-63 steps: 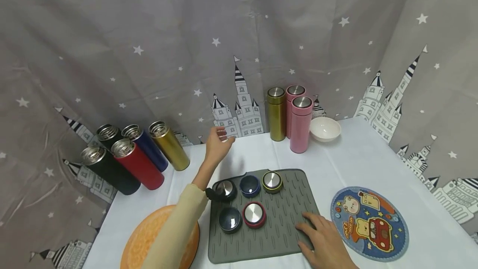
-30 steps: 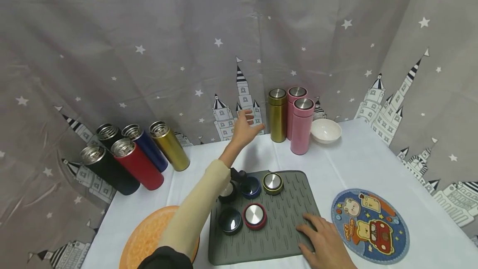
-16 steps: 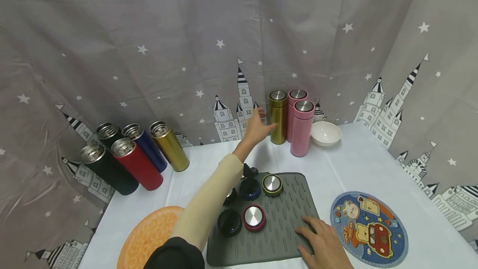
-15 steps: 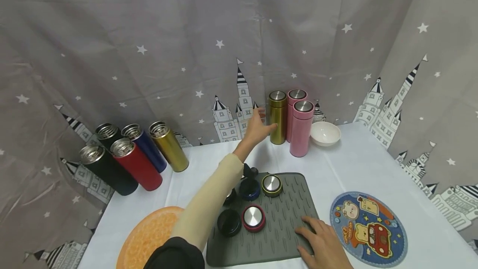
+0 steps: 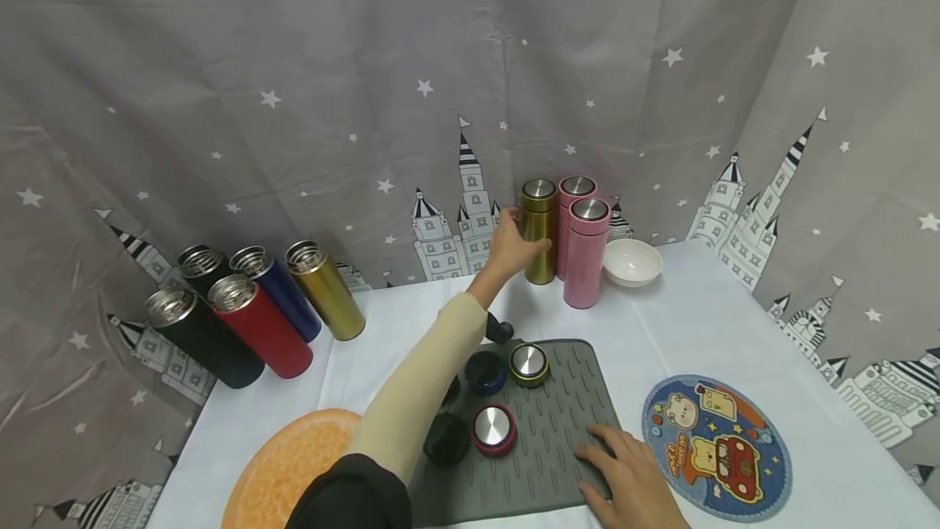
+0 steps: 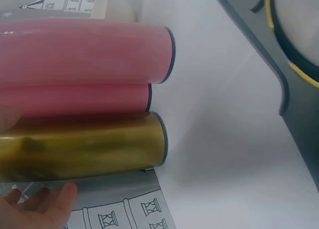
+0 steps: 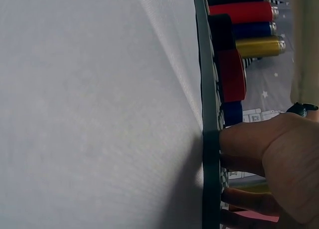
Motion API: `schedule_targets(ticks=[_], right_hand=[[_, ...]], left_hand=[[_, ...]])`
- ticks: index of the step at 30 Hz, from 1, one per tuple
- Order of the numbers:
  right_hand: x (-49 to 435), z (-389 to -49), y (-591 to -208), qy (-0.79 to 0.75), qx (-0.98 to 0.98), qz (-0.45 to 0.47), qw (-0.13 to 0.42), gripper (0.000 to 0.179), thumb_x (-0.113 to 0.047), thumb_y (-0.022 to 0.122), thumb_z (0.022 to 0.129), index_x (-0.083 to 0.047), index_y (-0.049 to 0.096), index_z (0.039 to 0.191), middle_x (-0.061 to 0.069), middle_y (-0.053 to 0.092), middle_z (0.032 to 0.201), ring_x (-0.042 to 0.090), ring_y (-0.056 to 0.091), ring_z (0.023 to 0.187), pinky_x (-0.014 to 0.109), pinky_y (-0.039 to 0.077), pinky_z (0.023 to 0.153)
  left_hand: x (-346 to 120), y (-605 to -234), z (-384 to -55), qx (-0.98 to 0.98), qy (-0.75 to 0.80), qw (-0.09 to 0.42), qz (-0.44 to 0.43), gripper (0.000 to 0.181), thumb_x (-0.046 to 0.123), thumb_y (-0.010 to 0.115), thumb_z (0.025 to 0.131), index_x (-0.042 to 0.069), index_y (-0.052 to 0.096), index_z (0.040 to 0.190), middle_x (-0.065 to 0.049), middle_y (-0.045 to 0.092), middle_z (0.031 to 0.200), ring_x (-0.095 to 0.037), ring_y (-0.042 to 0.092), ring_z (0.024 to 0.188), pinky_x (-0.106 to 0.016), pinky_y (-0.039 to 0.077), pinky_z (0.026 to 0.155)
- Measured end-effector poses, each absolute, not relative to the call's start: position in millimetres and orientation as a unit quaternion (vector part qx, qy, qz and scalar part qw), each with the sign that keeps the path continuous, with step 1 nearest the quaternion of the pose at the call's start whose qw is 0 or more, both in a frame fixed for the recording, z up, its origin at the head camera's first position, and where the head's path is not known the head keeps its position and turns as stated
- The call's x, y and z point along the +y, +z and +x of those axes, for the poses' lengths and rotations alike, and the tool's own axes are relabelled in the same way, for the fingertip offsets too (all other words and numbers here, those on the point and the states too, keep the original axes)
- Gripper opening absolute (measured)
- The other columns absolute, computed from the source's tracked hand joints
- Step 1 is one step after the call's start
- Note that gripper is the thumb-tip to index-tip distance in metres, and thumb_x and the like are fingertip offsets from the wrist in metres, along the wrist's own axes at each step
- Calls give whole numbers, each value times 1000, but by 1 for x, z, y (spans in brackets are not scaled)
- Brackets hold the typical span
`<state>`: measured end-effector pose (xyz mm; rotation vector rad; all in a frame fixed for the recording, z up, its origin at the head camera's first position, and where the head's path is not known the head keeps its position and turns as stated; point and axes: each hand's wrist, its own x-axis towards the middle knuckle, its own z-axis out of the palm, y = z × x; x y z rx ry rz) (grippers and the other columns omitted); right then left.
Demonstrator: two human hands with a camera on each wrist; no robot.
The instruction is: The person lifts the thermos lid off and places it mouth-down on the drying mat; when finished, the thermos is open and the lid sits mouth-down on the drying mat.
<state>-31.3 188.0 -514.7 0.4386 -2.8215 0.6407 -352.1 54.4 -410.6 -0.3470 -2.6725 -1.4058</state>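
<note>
In the head view my left hand (image 5: 512, 247) reaches to the gold capped thermos (image 5: 540, 235) at the back, thumb across its front and fingers on its left side. The left wrist view shows the fingers (image 6: 55, 209) slightly apart from the gold thermos (image 6: 99, 146). Two pink capped thermoses (image 5: 586, 255) stand close beside it. My right hand (image 5: 631, 480) rests with spread fingers on the right edge of the grey mat (image 5: 558, 447). On that mat sit several lids, including a yellow-rimmed lid (image 5: 529, 363), a red lid (image 5: 494, 428) and a blue lid (image 5: 485, 371). My left forearm partly covers the dark lids.
Several uncapped thermoses stand at the left, among them a red thermos (image 5: 264, 329) and a gold uncapped thermos (image 5: 326, 292). A white bowl (image 5: 632, 262) is right of the pink ones. An orange round mat (image 5: 294, 464) lies front left, a blue cartoon mat (image 5: 716, 447) right.
My left hand has moved right and away from me, from above the back of the mat to the gold capped thermos. The right hand has stayed on the mat's edge.
</note>
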Motion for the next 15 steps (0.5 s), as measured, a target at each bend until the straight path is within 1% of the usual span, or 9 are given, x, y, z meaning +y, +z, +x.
schedule_targets(ticks=[5, 10, 15], right_hand=[[189, -32, -514, 224, -958, 148, 101, 33, -29, 86, 74, -20, 75, 104, 9, 60, 123, 33, 58, 112, 57, 47, 90], [189, -32, -513, 228, -959, 141, 87, 32, -30, 85, 75, -20, 75, 104, 9, 60, 124, 33, 58, 113, 57, 46, 91], [189, -32, -514, 227, -958, 144, 96, 31, -29, 85, 74, -21, 75, 103, 8, 60, 123, 32, 58, 111, 57, 47, 90]], left_hand=[[59, -408, -357, -874, -473, 46, -103, 86, 26, 83, 82, 4, 31, 148, -19, 51, 142, -31, 51, 128, -44, 42, 106], [64, -410, -360, -870, -481, 48, -97, 86, 25, 84, 81, 5, 33, 148, -17, 50, 144, -30, 50, 130, -41, 41, 107], [67, -412, -361, -869, -483, 55, -89, 85, 23, 85, 80, 6, 35, 147, -16, 52, 143, -29, 52, 129, -41, 42, 106]])
